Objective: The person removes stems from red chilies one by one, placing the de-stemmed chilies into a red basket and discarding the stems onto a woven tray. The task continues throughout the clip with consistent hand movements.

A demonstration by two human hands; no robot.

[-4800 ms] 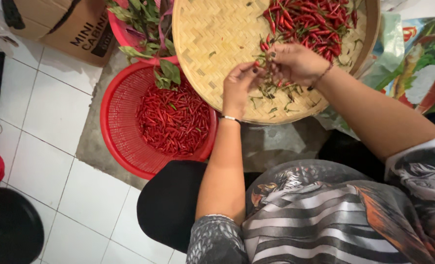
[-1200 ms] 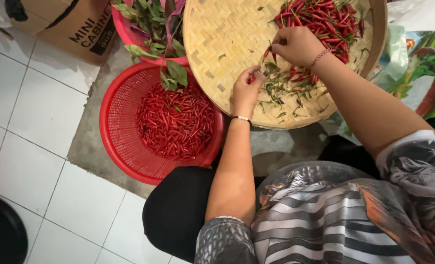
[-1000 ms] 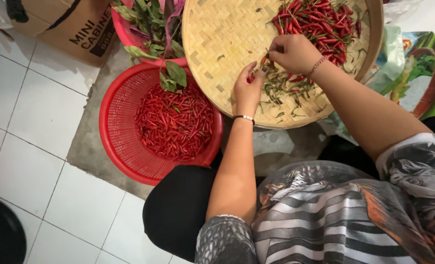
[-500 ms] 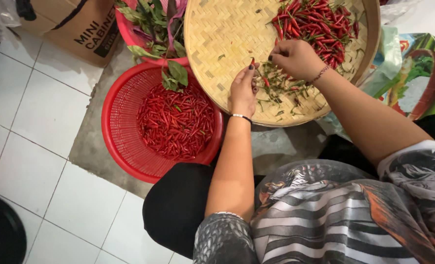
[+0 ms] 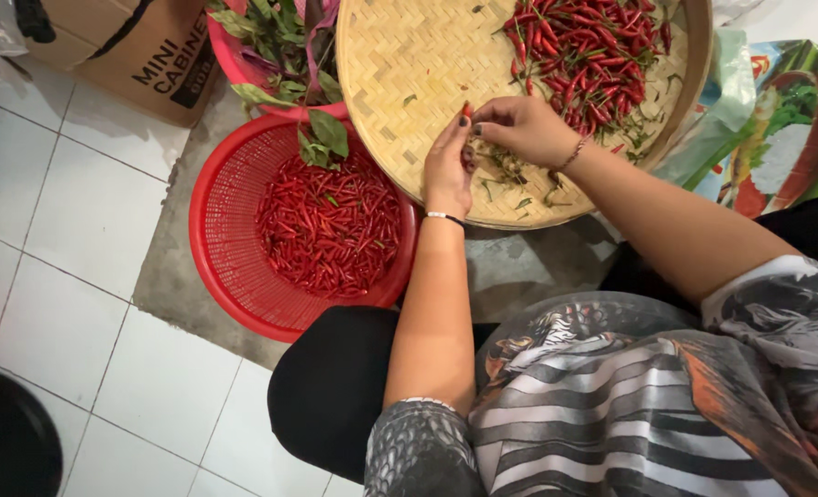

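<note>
A wide, round tray of woven pale bamboo fills the top of the view, with a heap of small red chillies with green stems on its far right part and loose green stem scraps near its near rim. Just left of it and partly under its edge sits a round red plastic mesh basket on the white tiled floor, holding a layer of stemless red chillies. Behind that basket, a pink tub of green and purple leafy plants stands beside a brown cardboard box.

Both hands meet over the tray's near half. The left hand has its fingers drawn together, pinching a single red chilli at the fingertips. The right hand is curled, its thumb and forefinger closed at the same chilli's end, touching the left fingertips.
</note>
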